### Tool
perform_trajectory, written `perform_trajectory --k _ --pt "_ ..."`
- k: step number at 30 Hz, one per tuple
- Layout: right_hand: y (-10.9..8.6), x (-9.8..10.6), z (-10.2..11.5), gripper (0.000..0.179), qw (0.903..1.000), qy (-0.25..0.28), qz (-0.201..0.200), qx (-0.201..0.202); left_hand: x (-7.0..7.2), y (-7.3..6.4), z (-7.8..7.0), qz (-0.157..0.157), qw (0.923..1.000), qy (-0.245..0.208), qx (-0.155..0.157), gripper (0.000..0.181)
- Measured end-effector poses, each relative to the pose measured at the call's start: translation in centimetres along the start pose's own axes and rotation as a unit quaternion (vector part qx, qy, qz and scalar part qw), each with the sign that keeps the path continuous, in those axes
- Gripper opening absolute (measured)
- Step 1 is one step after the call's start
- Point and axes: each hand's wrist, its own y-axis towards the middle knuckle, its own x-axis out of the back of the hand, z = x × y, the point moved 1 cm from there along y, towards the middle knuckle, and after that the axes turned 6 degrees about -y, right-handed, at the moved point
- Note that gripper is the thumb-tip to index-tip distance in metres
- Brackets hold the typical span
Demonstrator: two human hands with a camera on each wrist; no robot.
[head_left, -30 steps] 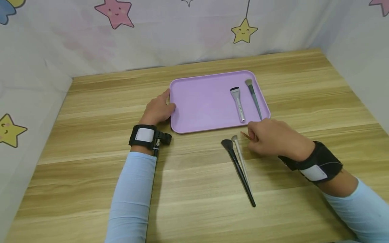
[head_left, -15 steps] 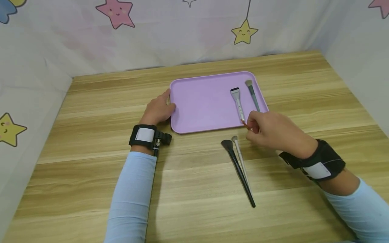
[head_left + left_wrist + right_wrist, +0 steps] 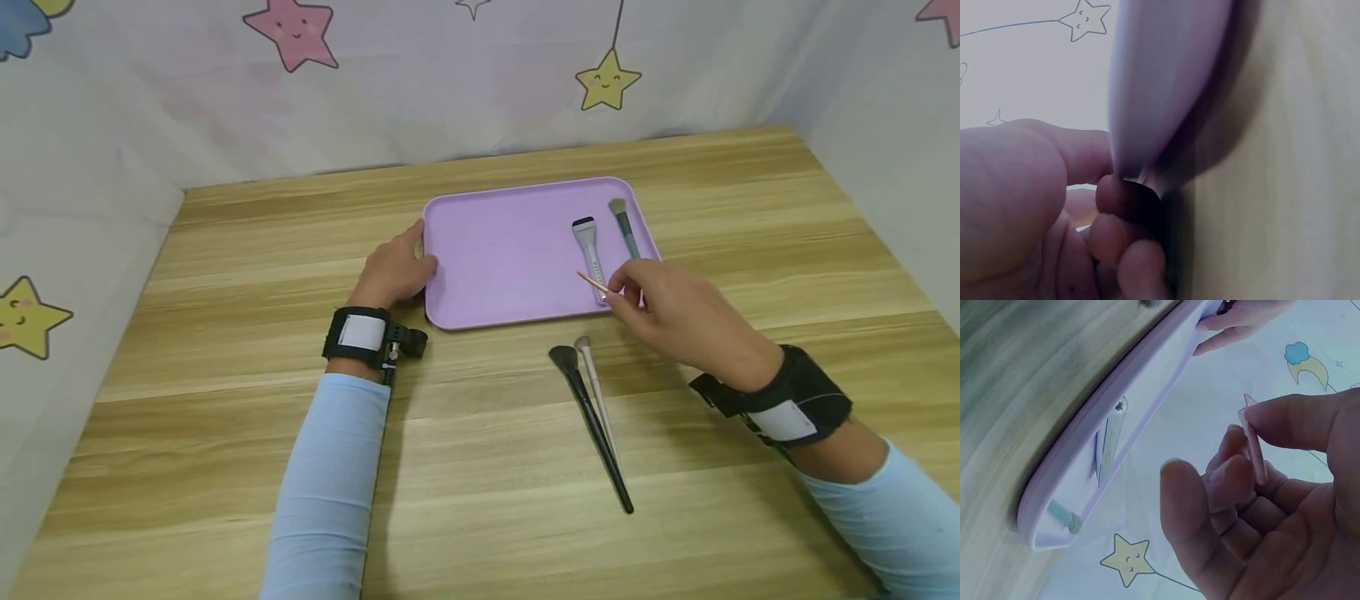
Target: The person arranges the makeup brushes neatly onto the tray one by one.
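My left hand (image 3: pixel 392 268) grips the left end of a purple tray (image 3: pixel 495 250); in the left wrist view the thumb meets its rim and the other fingers curl below. Over the tray's near right corner, my right hand (image 3: pixel 671 312) pinches a thin, short pinkish-brown stick (image 3: pixel 591 282) between thumb and fingers. Most of the stick shows pink in the right wrist view, and its kind cannot be told. Inside the tray lie a silver flat-headed makeup brush (image 3: pixel 585 237) and a green-handled makeup brush (image 3: pixel 622 221), its lower handle hidden behind the right hand.
On the wooden table (image 3: pixel 247 292), in front of the tray, a black makeup brush (image 3: pixel 592 417) and a slim white-handled makeup brush (image 3: pixel 596 375) lie close together. A white curtain (image 3: pixel 450 92) printed with stars stands behind the table.
My right hand has lifted and moved away from me, from the table by the tray's near edge to above its corner, carrying the stick. The left hand stays on the tray.
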Motion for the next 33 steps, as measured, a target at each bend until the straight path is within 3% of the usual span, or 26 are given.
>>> perform_trajectory --k 8,18,33 --pt "0.1 -0.1 -0.5 0.007 0.9999 -0.002 -0.009 -0.012 -0.4 0.0 -0.2 0.001 1.0 0.001 -0.003 0.071" --pt "0.7 -0.3 -0.6 0.019 0.9995 -0.002 -0.025 -0.018 -0.8 0.2 -0.5 0.003 1.0 0.004 -0.003 0.071" --pt "2.9 -0.2 -0.4 0.027 0.9965 0.071 -0.012 -0.044 -0.7 0.4 -0.6 -0.001 1.0 0.005 -0.004 0.071"
